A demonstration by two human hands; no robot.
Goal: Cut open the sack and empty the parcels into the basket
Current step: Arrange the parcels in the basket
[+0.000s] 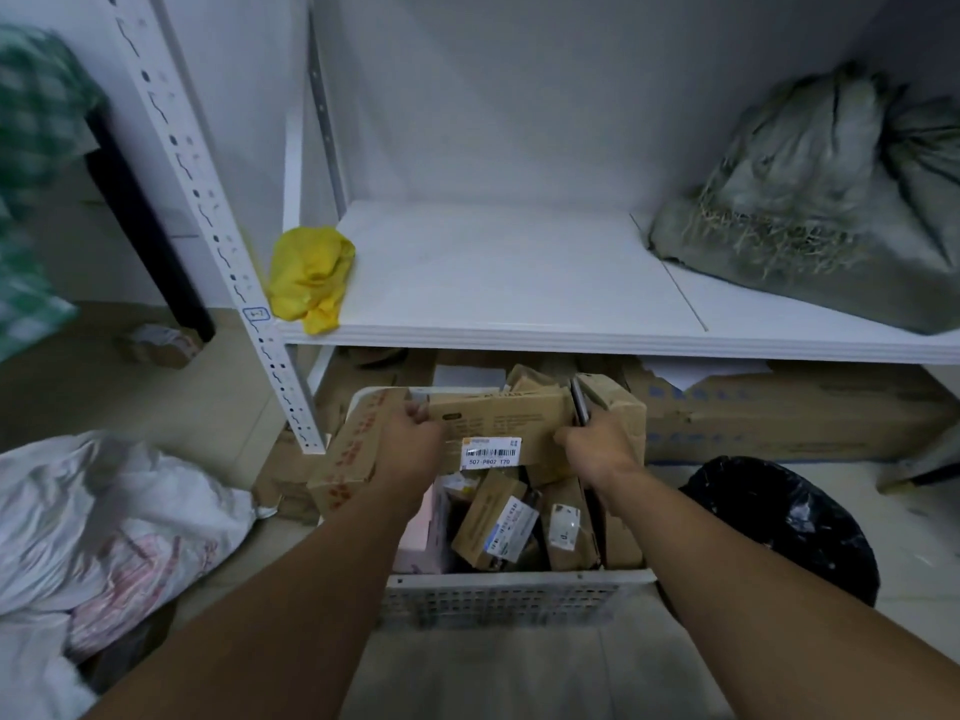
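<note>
A white perforated basket (498, 597) stands on the floor below me, full of several cardboard parcels. My left hand (410, 441) grips the left end of a long brown parcel (501, 420) with a barcode label lying across the top of the pile. My right hand (602, 441) grips its right end and also holds a thin dark blade-like tool that sticks up beside the parcel. A white woven sack (104, 527) lies crumpled on the floor at the left.
A white shelf (519, 272) juts out just above the basket, holding a yellow crumpled bag (311, 275) and grey-green sacks (810, 200). A black bin bag (795, 527) sits right of the basket. Flat cardboard boxes (779, 413) lie under the shelf. The shelf's upright post (228, 241) stands at the left.
</note>
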